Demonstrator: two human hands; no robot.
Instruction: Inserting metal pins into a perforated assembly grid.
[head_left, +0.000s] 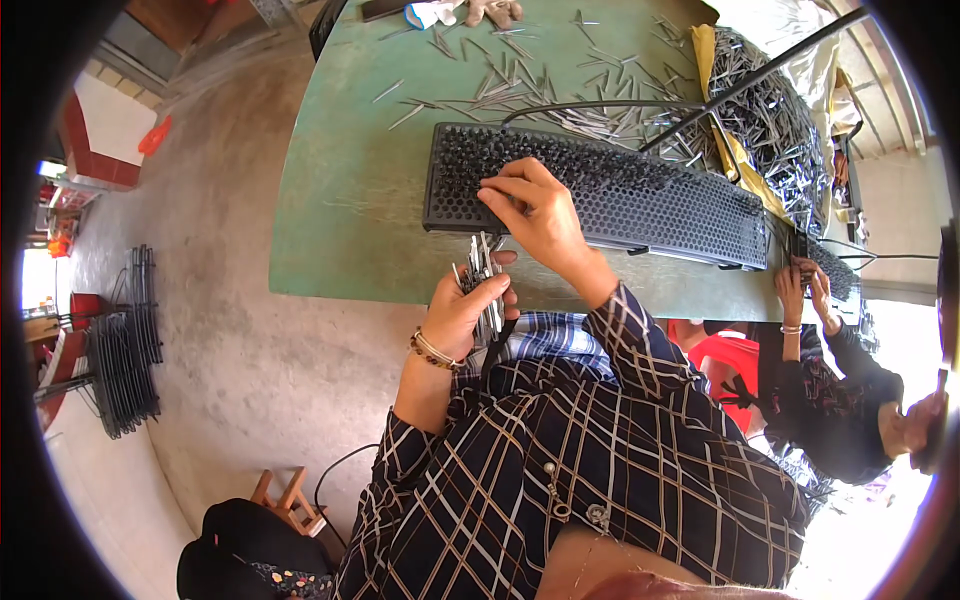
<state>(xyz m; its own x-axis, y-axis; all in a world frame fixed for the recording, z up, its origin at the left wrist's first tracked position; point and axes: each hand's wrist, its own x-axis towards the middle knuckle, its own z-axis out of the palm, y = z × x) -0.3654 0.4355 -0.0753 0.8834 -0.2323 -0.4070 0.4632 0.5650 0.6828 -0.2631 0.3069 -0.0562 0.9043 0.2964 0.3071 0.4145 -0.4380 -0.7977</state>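
My left hand (452,318) is closed around a bundle of thin silvery-grey metal strips (476,262), just below the table's near edge region. Above it, my right hand (548,222) is in a pinch over the near left part of a long black tray (640,216) full of small round holes. Whatever sits between those fingertips is too small to make out. Dark ends stick up from many holes along the tray's far side and left part, while the near rows show open holes.
Loose strips (515,85) lie scattered across the green table (345,190). A yellow-edged sack (770,110) heaped with strips stands at the right, behind a black metal rod (780,65). A co-worker's hands (805,288) work at another tray. A wooden stool (290,500) stands lower left.
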